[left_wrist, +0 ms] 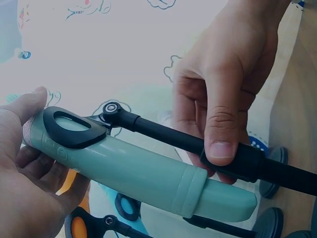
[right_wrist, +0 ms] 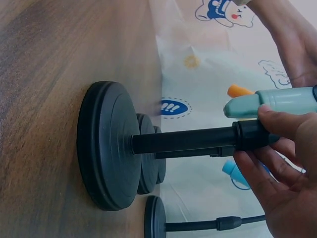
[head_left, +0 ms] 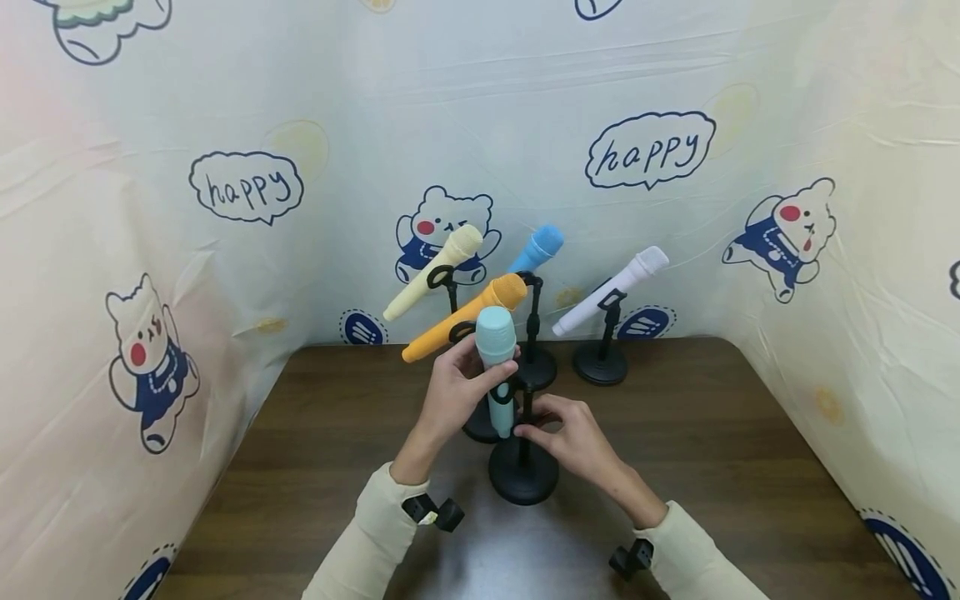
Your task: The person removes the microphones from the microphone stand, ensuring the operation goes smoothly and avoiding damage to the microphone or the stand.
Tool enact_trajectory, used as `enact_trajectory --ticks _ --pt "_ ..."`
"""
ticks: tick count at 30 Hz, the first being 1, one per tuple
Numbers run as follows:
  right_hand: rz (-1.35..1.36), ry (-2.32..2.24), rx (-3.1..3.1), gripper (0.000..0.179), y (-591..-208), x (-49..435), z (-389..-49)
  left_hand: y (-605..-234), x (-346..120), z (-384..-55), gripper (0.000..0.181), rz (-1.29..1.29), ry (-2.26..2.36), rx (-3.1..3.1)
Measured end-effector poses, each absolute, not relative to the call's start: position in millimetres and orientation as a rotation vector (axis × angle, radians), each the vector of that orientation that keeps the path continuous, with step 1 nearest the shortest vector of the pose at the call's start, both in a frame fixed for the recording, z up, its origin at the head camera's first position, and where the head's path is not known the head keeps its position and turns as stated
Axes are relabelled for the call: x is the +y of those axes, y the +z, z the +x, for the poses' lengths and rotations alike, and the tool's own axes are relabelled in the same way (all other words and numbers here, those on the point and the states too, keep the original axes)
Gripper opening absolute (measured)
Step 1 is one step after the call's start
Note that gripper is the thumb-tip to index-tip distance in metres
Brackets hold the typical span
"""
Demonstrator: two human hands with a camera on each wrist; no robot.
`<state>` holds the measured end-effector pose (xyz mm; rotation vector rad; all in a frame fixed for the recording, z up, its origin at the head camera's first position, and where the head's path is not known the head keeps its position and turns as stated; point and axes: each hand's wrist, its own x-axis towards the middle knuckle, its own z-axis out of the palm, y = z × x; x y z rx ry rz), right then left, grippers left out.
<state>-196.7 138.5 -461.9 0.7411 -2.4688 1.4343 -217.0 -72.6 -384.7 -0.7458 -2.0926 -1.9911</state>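
Note:
A mint-green microphone [head_left: 496, 335] sits in the clip of a black microphone stand [head_left: 523, 473], whose round base is on the table. Just under the microphone's head, my left hand [head_left: 453, 387] grips its upper body, fingers behind and thumb in front. The clip's black ring [left_wrist: 74, 127] circles the microphone in the left wrist view. My right hand [head_left: 573, 437] pinches the collar [right_wrist: 252, 135] on the stand's pole between thumb and fingers. Close beside that thumb is the microphone's tapered lower end [right_wrist: 241, 106].
Behind stand other microphones on black stands: orange [head_left: 465, 317], cream [head_left: 433, 272], blue [head_left: 540, 247] and lilac [head_left: 611, 290]. The brown wooden table [head_left: 315, 492] backs onto a printed cloth [head_left: 480, 108] with bears and "happy" bubbles. The orange one is right behind my left hand.

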Motion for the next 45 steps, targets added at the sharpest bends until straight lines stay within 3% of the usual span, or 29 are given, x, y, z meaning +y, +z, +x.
enact_trajectory --ticks 45 --pt "0.731 1.484 -2.442 0.014 -464.2 139.5 -198.0 -335.6 -61.9 -226.9 0.039 -0.776 -1.928 -1.942"
